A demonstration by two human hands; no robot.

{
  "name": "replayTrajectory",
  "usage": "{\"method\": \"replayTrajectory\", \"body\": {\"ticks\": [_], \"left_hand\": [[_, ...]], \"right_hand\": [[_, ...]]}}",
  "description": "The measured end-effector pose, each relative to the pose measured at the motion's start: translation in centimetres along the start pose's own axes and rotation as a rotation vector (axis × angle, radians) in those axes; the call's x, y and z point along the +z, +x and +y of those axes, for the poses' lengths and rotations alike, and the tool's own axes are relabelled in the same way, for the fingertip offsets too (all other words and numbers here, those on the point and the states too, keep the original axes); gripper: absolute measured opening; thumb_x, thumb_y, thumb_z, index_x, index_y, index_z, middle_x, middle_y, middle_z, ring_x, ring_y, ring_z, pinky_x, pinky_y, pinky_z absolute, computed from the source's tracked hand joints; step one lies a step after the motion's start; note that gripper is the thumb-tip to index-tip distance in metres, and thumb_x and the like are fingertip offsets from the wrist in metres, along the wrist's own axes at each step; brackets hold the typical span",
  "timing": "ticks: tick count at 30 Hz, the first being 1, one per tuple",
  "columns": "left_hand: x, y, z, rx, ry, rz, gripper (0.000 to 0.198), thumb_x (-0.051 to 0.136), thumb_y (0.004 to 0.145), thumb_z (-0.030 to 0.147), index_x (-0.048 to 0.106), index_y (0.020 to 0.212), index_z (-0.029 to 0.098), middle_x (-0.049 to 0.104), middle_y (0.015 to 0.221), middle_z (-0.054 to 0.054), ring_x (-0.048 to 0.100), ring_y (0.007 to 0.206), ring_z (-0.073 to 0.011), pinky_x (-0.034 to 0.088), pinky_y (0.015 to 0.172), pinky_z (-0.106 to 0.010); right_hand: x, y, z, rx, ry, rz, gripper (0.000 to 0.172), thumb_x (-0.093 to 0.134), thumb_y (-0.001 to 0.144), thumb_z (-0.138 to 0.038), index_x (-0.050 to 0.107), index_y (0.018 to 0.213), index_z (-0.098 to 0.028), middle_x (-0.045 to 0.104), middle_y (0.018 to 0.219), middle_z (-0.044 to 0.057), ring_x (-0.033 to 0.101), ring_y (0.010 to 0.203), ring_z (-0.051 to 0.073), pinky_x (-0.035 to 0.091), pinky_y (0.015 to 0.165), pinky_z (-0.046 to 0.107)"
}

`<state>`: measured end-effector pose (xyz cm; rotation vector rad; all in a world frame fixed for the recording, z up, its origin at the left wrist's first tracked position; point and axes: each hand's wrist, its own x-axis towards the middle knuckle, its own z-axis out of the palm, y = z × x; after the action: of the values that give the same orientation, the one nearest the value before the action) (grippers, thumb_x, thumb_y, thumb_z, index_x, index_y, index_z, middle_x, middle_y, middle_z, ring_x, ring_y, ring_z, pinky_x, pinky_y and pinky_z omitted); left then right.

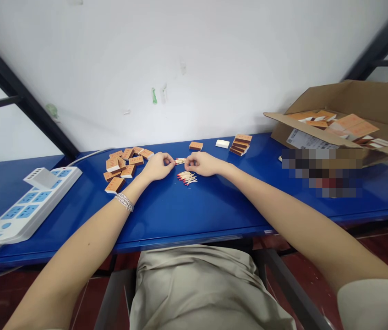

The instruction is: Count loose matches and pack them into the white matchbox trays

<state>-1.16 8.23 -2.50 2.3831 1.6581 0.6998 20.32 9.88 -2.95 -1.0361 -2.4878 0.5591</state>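
Observation:
My left hand (157,166) and my right hand (202,163) rest on a blue table (187,215), their fingertips pinching opposite ends of a small bundle of red-tipped wooden matches (180,161). Just below the hands lies a loose group of matches (187,178). A scattered heap of orange-brown matchboxes (121,164) sits beyond my left hand. Past my right hand are a single matchbox (195,145), a white box (222,144) and a stack of matchboxes (240,144).
A white power strip with blue sockets (30,204) lies at the table's left end. At the right, an open cardboard carton (348,103) holds more matchboxes. A pixelated patch (322,173) hides part of the table. A white wall stands behind.

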Motion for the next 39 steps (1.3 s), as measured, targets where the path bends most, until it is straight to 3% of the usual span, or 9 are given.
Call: {"method": "replayTrajectory", "body": {"ticks": [4, 7, 21, 31, 39], "left_hand": [[-0.1, 0.0, 0.1, -0.004, -0.009, -0.007, 0.021, 0.059, 0.079, 0.03, 0.073, 0.086, 0.017, 0.07, 0.08, -0.005, 0.058, 0.066, -0.0159, 0.047, 0.07, -0.03], [0.0, 0.0, 0.0, -0.006, -0.015, -0.01, 0.02, 0.059, 0.078, 0.029, 0.073, 0.087, 0.017, 0.071, 0.082, -0.005, 0.058, 0.066, -0.0155, 0.047, 0.069, -0.029], [0.2, 0.1, -0.3, 0.014, -0.02, -0.011, 0.022, 0.059, 0.078, 0.03, 0.073, 0.087, 0.016, 0.07, 0.08, -0.005, 0.057, 0.065, -0.0151, 0.045, 0.065, -0.028], [0.0, 0.0, -0.2, 0.01, 0.007, -0.014, 0.022, 0.059, 0.078, 0.031, 0.073, 0.088, 0.017, 0.071, 0.082, -0.005, 0.058, 0.066, -0.0155, 0.046, 0.067, -0.029], [0.1, 0.1, 0.0, -0.001, -0.007, -0.027, 0.023, 0.059, 0.078, 0.031, 0.073, 0.089, 0.016, 0.071, 0.081, -0.005, 0.057, 0.064, -0.0147, 0.045, 0.064, -0.028]], "right_hand": [[0.5, 0.3, 0.5, 0.021, -0.016, 0.164, 0.014, 0.057, 0.081, -0.019, 0.068, 0.089, -0.016, 0.063, 0.074, 0.0, 0.052, 0.065, 0.011, 0.037, 0.064, 0.023], [1.0, 0.6, 0.4, 0.025, -0.103, 0.2, 0.017, 0.057, 0.082, -0.02, 0.069, 0.094, -0.017, 0.064, 0.077, 0.002, 0.054, 0.07, 0.013, 0.037, 0.065, 0.024], [1.2, 0.8, -0.1, 0.104, -0.166, 0.185, 0.016, 0.055, 0.084, -0.019, 0.069, 0.092, -0.018, 0.069, 0.09, 0.006, 0.056, 0.073, 0.015, 0.035, 0.062, 0.025], [0.5, 0.4, 0.2, 0.013, -0.041, 0.048, 0.014, 0.056, 0.077, -0.013, 0.068, 0.082, -0.017, 0.066, 0.076, 0.001, 0.054, 0.066, 0.012, 0.038, 0.065, 0.023], [0.8, 0.6, 0.1, 0.068, -0.107, 0.192, 0.021, 0.056, 0.082, -0.019, 0.07, 0.097, -0.016, 0.066, 0.078, 0.003, 0.056, 0.068, 0.013, 0.038, 0.065, 0.025]]}}
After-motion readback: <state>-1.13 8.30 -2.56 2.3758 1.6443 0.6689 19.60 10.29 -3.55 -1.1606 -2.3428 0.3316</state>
